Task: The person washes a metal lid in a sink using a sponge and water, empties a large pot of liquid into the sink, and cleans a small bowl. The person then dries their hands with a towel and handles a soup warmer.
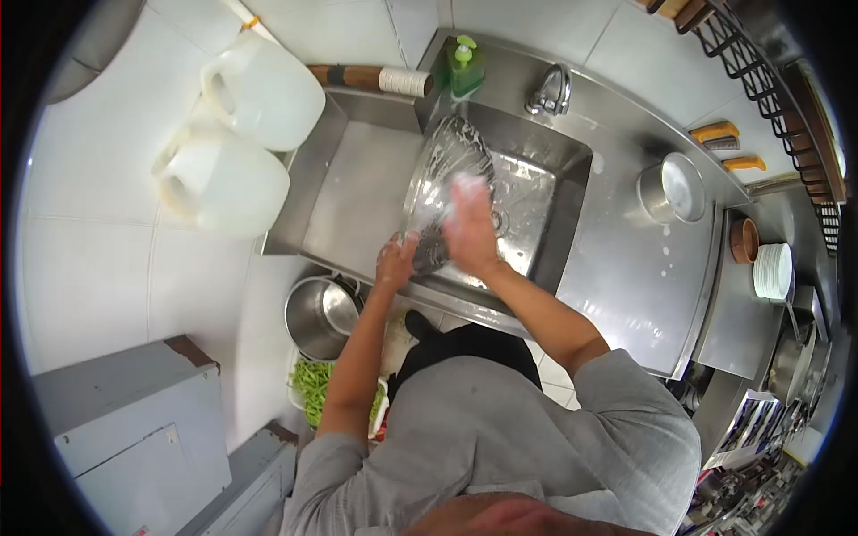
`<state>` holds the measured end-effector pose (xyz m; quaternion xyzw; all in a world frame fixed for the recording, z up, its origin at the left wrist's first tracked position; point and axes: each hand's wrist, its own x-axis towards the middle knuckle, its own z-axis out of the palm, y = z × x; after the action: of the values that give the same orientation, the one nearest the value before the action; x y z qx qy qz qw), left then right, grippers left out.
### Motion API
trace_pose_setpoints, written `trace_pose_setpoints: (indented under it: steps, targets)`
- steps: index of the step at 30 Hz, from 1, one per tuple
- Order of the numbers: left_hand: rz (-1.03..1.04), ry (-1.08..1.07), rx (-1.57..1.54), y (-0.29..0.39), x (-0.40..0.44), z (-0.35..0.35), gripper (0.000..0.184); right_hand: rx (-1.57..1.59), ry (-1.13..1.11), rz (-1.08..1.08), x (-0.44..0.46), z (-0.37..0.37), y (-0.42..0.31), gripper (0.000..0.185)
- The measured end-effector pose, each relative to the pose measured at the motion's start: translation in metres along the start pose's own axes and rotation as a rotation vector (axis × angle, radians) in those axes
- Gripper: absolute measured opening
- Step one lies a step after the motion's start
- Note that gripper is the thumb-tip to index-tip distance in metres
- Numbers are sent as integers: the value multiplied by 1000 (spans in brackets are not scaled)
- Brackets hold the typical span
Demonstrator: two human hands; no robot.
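A large, round, shiny metal piece, streaked with foam, stands tilted in the sink. Whether it is a bowl or a lid I cannot tell. My left hand is closed on its near-left rim. Across its face lies my right hand, blurred by motion and covered in white suds at the fingers. Anything under those fingers is hidden. Behind the piece, a green soap pump bottle stands on the sink's back ledge, left of the chrome faucet.
On the right counter sits a metal pot, with stacked white plates beyond. Two plastic jugs stand at left. Below are a big steel pot and a tub of green vegetables. Knives hang at the back right.
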<state>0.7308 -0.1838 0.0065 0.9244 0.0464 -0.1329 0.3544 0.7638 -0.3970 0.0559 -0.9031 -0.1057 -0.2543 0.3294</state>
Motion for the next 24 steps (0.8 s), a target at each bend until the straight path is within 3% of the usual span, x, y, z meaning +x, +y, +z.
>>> trace_pose_setpoints:
  steps: [2, 3, 5, 8, 9, 11, 12, 14, 16, 17, 18, 20, 21, 23, 24]
  targets:
    - [-64, -9, 64, -1, -20, -6, 84, -36, -74, -199, -24, -6, -14, 54]
    - [-67, -59, 101, -5, -19, -10, 82, 15, 88, -1, -22, 5, 7, 55]
    - [-72, -155, 161, -11, -14, -16, 79, 404, 36, 789, -15, 36, 80, 57]
    - [12, -349, 150, 68, -2, -83, 72, 457, -121, 1015, -15, 48, 115, 62]
    - [12, -272, -74, 82, 16, -84, 69, 393, -104, 956, -21, 46, 102, 62]
    - [-6, -192, -449, 104, 67, -71, 64, 258, 181, 608, -38, 33, 35, 63]
    - [-8, -188, -606, 113, 87, -62, 63, 115, 195, 409, -48, 31, 13, 62]
    - [44, -46, -386, 137, 77, -59, 55, -5, 138, 290, -48, 12, -8, 60]
    - [35, 8, -255, 136, 54, -61, 51, 278, 32, 579, -22, 10, 37, 59]
    - [12, -15, -242, 125, 38, -58, 49, 417, -22, 722, -9, 10, 65, 58]
    - [-13, -43, -227, 108, 20, -54, 48, 423, -16, 734, -10, 16, 84, 58]
    - [145, -59, -5, 24, 8, -25, 52, 442, 3, 750, -11, 34, 109, 57]
    - [61, -107, -71, 23, 6, -34, 55, 467, -18, 713, -20, 29, 95, 56]
    - [-126, -210, -213, 27, -6, -53, 63, 250, 108, 385, -41, 19, 36, 56]
    - [-125, -185, -279, 37, -3, -63, 71, 44, 4, 224, -50, 6, 1, 59]
